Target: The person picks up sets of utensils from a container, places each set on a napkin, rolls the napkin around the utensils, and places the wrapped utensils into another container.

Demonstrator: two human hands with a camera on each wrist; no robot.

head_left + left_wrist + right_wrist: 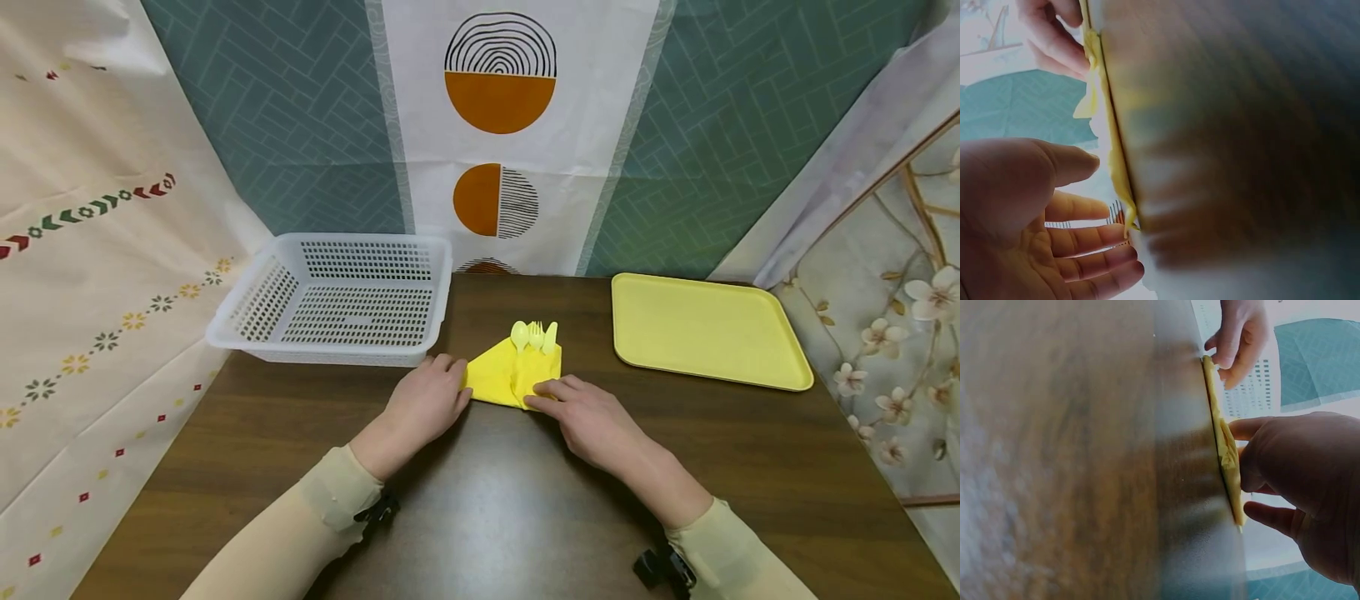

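A folded yellow napkin [495,377] lies on the table in the middle of the head view. Out of its top edge stick the pale yellow heads of a spoon [520,334], a fork [536,334] and a knife [551,337]; their lower parts are hidden in the folds. At the napkin's pointed left end is my left hand [429,394], its fingers fairly straight and spread in the left wrist view. My right hand [592,421] rests its fingertips on the napkin's lower right corner, and in the right wrist view the fingers reach down to the cloth without curling round it.
A white perforated plastic basket [330,354] stands at the back left, close beyond my left hand. At the back right lies a yellow rectangular tray [705,329]. Patterned cloths [322,150] hang along the back and sides of the dark wooden table [487,517].
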